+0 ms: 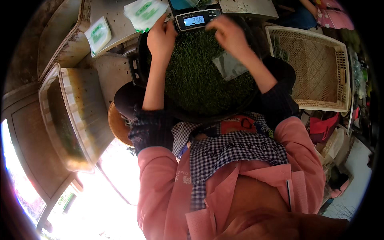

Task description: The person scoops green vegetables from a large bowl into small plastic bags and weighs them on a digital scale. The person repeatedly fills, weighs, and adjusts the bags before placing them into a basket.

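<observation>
A wide dark tub on the lap holds a heap of small green granular produce (195, 75), whose kind I cannot tell. At its far edge a digital scale (198, 20) has a lit display, with clear plastic on its pan. My left hand (162, 37) is beside the scale, next to a stack of printed plastic bags (145, 13); its fingertips are blurred and whether they grip anything is unclear. Blurred by motion, my right hand (229, 34) hovers near the scale's buttons, fingers bent. Below that wrist, a clear plastic bag (229, 66) lies on the green heap.
Another pack of printed bags (98, 35) lies at the table's left corner. On the right stands a cream plastic crate (315, 106) with a clear bag inside its left side. A white tub (87, 114) and a brown round basin (117, 126) are left. Another person's pink clothing (334, 15) shows top right.
</observation>
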A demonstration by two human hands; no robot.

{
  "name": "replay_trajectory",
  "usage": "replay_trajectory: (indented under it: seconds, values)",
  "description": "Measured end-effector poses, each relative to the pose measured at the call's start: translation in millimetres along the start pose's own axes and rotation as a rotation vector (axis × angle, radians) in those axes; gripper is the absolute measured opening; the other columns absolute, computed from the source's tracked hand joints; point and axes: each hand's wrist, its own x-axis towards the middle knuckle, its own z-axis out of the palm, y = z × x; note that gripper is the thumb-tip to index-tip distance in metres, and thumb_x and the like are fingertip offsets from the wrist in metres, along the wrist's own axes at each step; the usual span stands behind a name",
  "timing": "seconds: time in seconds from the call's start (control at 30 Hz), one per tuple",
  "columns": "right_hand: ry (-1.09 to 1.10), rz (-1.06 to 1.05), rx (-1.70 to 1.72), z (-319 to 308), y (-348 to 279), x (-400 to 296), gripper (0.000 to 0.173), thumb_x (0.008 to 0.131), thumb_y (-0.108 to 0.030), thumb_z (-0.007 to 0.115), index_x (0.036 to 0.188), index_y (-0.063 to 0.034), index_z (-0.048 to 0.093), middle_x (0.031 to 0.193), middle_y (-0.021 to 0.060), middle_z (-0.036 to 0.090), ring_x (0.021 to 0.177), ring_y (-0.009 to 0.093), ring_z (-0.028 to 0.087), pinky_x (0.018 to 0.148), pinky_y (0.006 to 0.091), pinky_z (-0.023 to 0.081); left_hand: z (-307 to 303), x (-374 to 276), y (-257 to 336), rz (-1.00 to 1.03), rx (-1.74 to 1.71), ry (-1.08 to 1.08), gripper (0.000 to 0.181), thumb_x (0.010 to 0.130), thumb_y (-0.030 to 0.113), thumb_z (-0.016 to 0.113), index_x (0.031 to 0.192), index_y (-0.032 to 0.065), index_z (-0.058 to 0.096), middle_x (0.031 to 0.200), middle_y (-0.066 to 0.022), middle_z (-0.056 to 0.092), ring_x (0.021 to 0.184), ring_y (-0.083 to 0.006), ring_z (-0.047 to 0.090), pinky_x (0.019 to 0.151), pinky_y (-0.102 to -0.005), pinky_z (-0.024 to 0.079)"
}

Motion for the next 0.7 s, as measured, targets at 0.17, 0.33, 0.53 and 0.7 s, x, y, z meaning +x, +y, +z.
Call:
replay_trajectory:
  seconds: [0.17,0.33,0.53,0.7]
  values:
    - [-0.27,0.283,-0.175,84.0,26.1,-41.5,0.02,0.077,-0.016,0.065,0.096,-0.011,0.063,0.092,0.0074,0.058,0.092,0.028,0.056,0.077,0.0486,0.044,8.4,-47.2,-8.2,-0.248,-0.119,-0.091,0.034,0.089,0.017,0.053,0.118,-0.0011,0.056,0.064,-0.0064,0.063,0.056,-0.013,0.058,0.054,-0.0283,0.044]
    - [-0.19,0.3,0.025,53.9,2.9,-32.1,0.012,0.081,-0.017,0.064,0.092,-0.0114,0.064,0.082,0.0058,0.057,0.074,0.022,0.057,0.067,0.0404,0.046,9.8,-64.5,-17.7,-0.296,-0.176,-0.121,0.032,0.089,0.014,0.053,0.117,-0.0012,0.056,0.065,-0.0069,0.063,0.057,-0.013,0.058,0.055,-0.029,0.044]
    - [-0.133,0.455,0.39,9.4,-0.6,-24.1,0.017,0.085,-0.019,0.063,0.099,-0.0098,0.065,0.089,0.0055,0.065,0.078,0.016,0.064,0.067,0.0315,0.051,33.7,-70.9,-8.3,-0.238,-0.35,-0.288,0.042,0.086,0.008,0.055,0.127,0.0012,0.048,0.093,-0.0081,0.064,0.073,-0.011,0.058,0.063,-0.0256,0.046]
    - [-0.192,0.585,0.832,4.6,-7.3,-23.2,0.024,0.089,-0.022,0.059,0.106,-0.0056,0.061,0.09,0.0058,0.063,0.081,0.015,0.062,0.068,0.0311,0.048,48.6,-76.4,18.5,-0.298,-0.712,-0.444,0.059,0.082,0.004,0.058,0.136,0.0019,0.035,0.117,-0.0129,0.057,0.093,-0.0178,0.061,0.076,-0.0309,0.049]
